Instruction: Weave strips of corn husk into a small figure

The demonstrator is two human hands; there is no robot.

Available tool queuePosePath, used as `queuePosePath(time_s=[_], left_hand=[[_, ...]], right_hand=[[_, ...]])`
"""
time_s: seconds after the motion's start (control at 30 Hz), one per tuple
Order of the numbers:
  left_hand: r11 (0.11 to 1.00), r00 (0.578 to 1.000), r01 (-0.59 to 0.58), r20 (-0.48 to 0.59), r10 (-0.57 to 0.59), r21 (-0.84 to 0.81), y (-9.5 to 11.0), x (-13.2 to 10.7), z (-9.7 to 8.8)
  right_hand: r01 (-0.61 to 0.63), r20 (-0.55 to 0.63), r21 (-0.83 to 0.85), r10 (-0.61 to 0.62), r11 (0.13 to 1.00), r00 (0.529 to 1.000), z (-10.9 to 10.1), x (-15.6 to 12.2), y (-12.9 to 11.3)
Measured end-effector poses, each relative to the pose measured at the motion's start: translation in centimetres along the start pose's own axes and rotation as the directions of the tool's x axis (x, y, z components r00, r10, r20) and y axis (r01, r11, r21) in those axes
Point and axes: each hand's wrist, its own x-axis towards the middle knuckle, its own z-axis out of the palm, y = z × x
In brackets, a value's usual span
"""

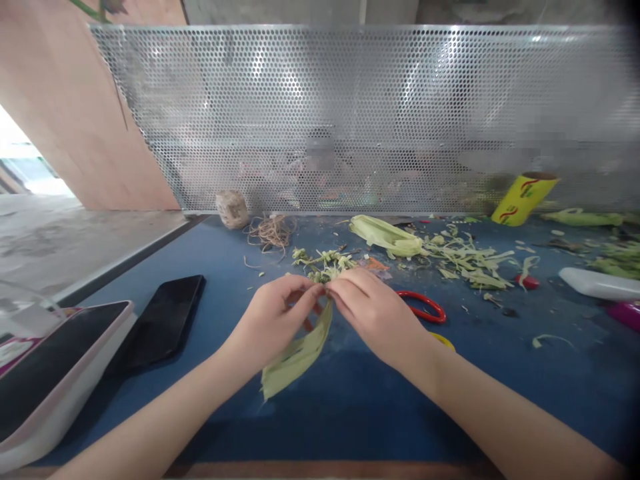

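A pale green strip of corn husk (300, 365) hangs down between my hands, its wider end toward me. My left hand (273, 313) pinches its upper end between thumb and finger. Against those fingertips, my right hand (377, 313) is closed in a pinch at the same spot; the fingertips hide exactly what each one grips. Just beyond them lies a small heap of curled green husk pieces (327, 260). Partly covered by my right hand are red handle loops (430, 308) and a yellow loop (443, 341), apparently of scissors.
Left of me are a black phone (167, 317) and a white-edged device (60, 373). Toward the perforated metal screen (320, 87) lie tangled twine (273, 232), a larger husk bundle (385, 235), husk shreds (473, 260) and a yellow tube (520, 201). A white object (597, 285) is at right.
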Motion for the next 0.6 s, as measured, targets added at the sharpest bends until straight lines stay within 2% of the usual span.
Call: queuePosePath(time_s=[0.07, 0.2, 0.4, 0.6], left_hand=[[0.995, 0.998, 0.054, 0.026, -0.052, -0.085, -0.18, 0.24, -0.1], [0.996, 1.0, 0.021, -0.011, -0.022, -0.092, -0.49, 0.38, 0.01], [0.962, 0.998, 0.062, 0.016, -0.06, -0.267, -0.24, 0.4, -0.18], [0.968, 0.999, 0.051, 0.028, -0.045, -0.246, -0.26, 0.53, -0.24]], right_hand=[[0.01, -0.013, 0.028, -0.009, 1.0, 1.0, -0.04, -0.04, 0.06], [-0.026, -0.045, 0.124, 0.032, 0.992, 0.998, -0.28, 0.01, -0.08], [-0.092, -0.099, 0.288, 0.125, 0.953, 0.987, -0.26, 0.23, -0.15], [-0.172, -0.027, 0.34, 0.193, 0.925, 0.981, -0.49, 0.32, -0.13]])
